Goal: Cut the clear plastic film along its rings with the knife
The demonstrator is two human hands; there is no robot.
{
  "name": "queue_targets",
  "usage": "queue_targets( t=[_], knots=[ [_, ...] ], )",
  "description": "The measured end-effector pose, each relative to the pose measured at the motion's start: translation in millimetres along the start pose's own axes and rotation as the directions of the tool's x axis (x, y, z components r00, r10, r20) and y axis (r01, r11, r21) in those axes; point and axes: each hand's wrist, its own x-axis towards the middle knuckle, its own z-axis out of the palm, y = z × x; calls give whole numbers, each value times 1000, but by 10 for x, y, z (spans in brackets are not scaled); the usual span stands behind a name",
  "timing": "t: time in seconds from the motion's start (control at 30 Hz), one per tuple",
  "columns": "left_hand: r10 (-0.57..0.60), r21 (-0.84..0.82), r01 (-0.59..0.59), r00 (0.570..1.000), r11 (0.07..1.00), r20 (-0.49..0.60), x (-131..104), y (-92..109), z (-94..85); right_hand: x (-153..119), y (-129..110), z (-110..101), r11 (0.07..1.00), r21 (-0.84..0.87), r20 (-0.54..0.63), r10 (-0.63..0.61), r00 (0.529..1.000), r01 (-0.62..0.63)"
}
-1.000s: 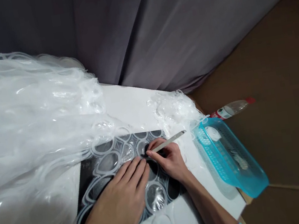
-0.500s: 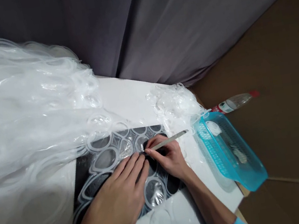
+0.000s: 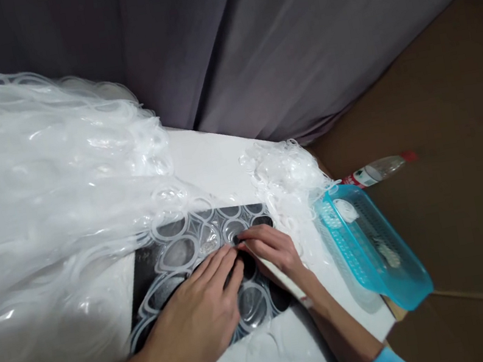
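My left hand lies flat on the clear plastic sheet, fingers stretched out and close together. The sheet carries a pattern of whitish rings and is spread over a black board. Just right of my left fingertips, my right hand is closed in a pinch on a slim pale tool. The tool's long end slants down toward my wrist, and its exact kind cannot be made out. Its tip is hidden at the fingers, where a small dark spot shows by one ring.
A large heap of the ringed clear sheet fills the left side. Cut plastic loops are piled at the back right of the white table. A blue plastic basket and a red-capped bottle are at right.
The slim tool has swung from pointing up and right to pointing down and right along my right wrist. My left hand stays on the sheet; the view has shifted slightly.
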Motion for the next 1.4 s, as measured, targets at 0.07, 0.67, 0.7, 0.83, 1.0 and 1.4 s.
queue_targets(
  t=[0.07, 0.67, 0.7, 0.83, 1.0, 1.4],
  knots=[
    [7, -8, -7, 1000, 1000, 0, 3, -1, -1, 55, 43, -6, 998, 10, -64, 59, 996, -59],
    [89, 156, -104, 991, 982, 104, -41, 35, -322, 318, 343, -1057, 797, -168, -406, 481, 777, -580],
    [58, 181, -76, 993, 980, 101, -60, 45, -371, 364, 215, -956, 835, -91, -354, 482, 801, -543],
    [-28, 252, -1, 993, 968, 112, -210, 36, -409, 565, -192, -446, 905, 251, -96, 377, 921, -344],
    [-80, 265, 55, 993, 963, 84, -379, -1, -288, 631, -277, 80, 855, 481, 69, 181, 981, -192],
    [-86, 163, 71, 993, 984, 83, -385, -17, -280, 564, -227, 233, 826, 523, 97, 188, 977, -211]
  ],
)
